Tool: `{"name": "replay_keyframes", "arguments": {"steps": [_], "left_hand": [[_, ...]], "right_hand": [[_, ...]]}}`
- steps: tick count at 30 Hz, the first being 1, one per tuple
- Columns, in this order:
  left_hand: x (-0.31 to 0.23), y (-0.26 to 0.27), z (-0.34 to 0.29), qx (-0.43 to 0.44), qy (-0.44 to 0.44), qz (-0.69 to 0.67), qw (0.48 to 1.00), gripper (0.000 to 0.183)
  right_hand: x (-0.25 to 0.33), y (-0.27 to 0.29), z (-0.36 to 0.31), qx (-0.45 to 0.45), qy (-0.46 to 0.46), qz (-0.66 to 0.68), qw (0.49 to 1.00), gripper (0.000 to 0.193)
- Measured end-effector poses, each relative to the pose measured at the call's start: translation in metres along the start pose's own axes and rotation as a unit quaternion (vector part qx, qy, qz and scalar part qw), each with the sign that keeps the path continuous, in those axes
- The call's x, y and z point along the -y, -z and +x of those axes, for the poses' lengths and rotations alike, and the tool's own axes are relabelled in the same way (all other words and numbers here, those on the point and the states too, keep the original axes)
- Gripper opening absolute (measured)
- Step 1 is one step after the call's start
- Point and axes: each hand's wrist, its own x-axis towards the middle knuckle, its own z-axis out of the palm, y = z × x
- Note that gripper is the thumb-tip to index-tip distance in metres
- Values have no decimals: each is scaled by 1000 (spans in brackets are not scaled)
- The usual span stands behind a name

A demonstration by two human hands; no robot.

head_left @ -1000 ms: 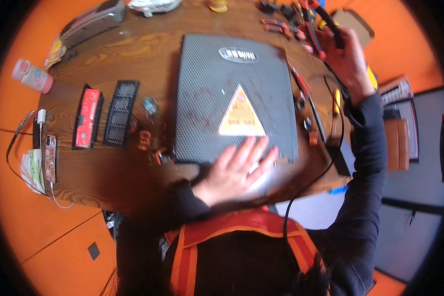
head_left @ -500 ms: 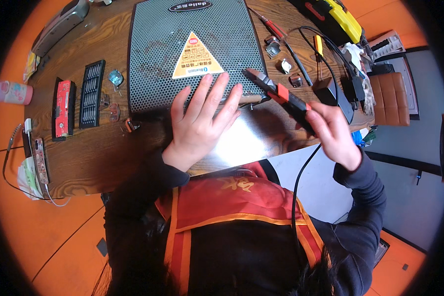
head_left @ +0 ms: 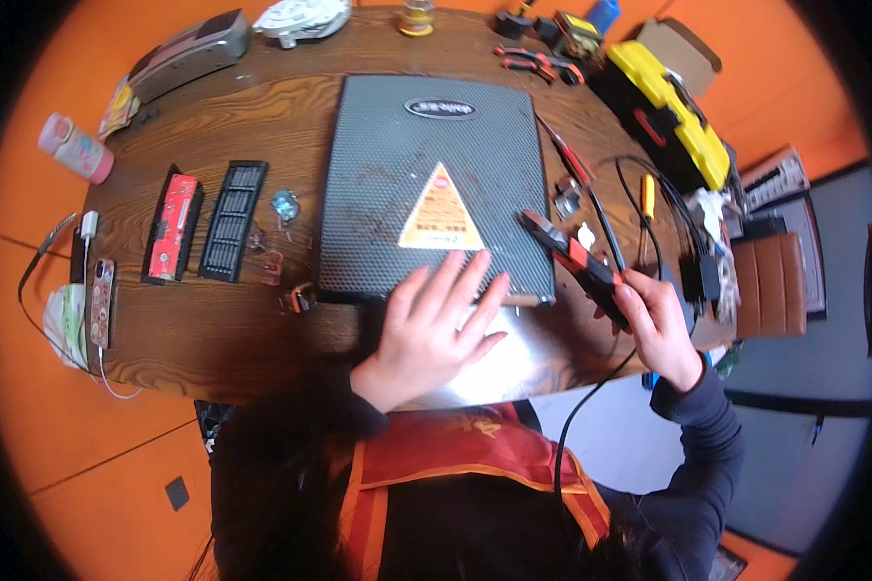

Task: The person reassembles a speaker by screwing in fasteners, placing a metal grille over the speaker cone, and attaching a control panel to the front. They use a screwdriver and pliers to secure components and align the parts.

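Note:
A dark grey mesh speaker grille (head_left: 378,145) lies flat on the wooden table in front of me, with a triangular yellow label (head_left: 442,218) stuck on it. My left hand (head_left: 434,324) rests with fingers spread at the grille's near edge, the fingertips just under the label. In my right hand (head_left: 654,324) is a pair of pliers (head_left: 576,257) with red and black handles. Their metal jaws lie over the grille's near right corner; whether they touch it I cannot tell. A short brownish strip (head_left: 518,301) shows along the near edge.
On the left are a red-fronted case (head_left: 174,228), a black bit holder (head_left: 233,221), a phone (head_left: 102,302) and small clear parts (head_left: 285,205). To the right lie a yellow-handled screwdriver (head_left: 647,197), a black cable (head_left: 622,163) and a yellow toolbox (head_left: 669,111). More pliers (head_left: 543,64) lie at the back.
My view has tilted up, so more of the table's far side shows and everything sits lower in the picture. The left hand stays spread at the grille's edge; the right still holds the pliers.

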Motion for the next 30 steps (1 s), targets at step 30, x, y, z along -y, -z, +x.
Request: {"name": "replay_keyframes", "arguments": {"steps": [30], "left_hand": [[-2, 15, 20, 59, 111, -78, 989, 79]], "right_hand": [[74, 6, 125, -34, 255, -197, 946, 24]]}}
